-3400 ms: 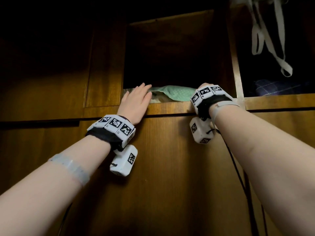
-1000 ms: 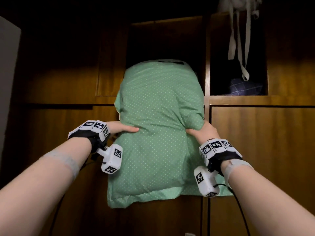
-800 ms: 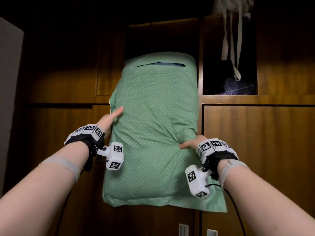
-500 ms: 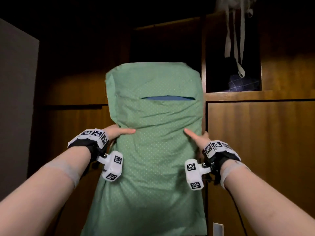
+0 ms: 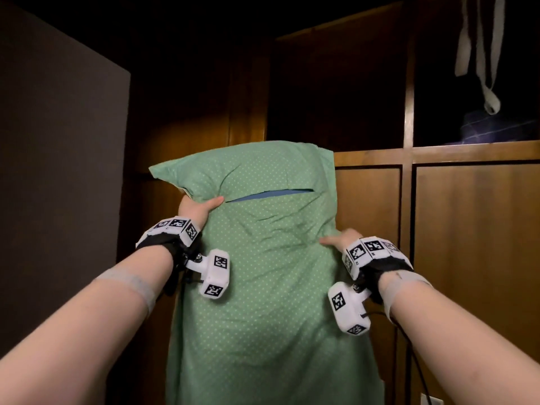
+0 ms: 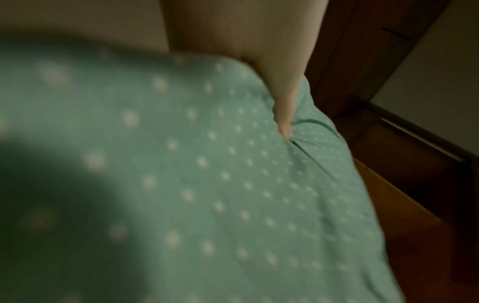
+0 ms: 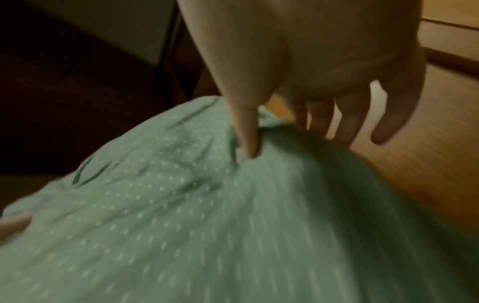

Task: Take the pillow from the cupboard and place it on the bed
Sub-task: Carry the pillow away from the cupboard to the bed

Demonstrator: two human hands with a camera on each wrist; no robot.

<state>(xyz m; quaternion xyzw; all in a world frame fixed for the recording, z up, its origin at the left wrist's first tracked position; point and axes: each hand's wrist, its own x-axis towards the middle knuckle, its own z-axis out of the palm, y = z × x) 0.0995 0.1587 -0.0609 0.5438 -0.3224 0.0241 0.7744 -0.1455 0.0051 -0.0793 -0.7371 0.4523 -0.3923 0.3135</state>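
A dim room with a dark wooden cupboard (image 5: 455,229) fills the background, and the green dotted pillow (image 5: 271,287) hangs upright in front of it, clear of the shelf, gripped at its side edges by both hands. The left hand (image 5: 196,210) pinches high near the top corner, the right hand (image 5: 340,239) lower, thumbs dug into the cloth. Carrying it well probably means keeping both pinches firm, lowering it to see past, and turning toward the bed, which is out of view

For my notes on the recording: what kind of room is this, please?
Probably a bedroom or a storage corner: a tall wooden cupboard with open upper shelves, folded cloth on one shelf, and a green pillow held in both hands.
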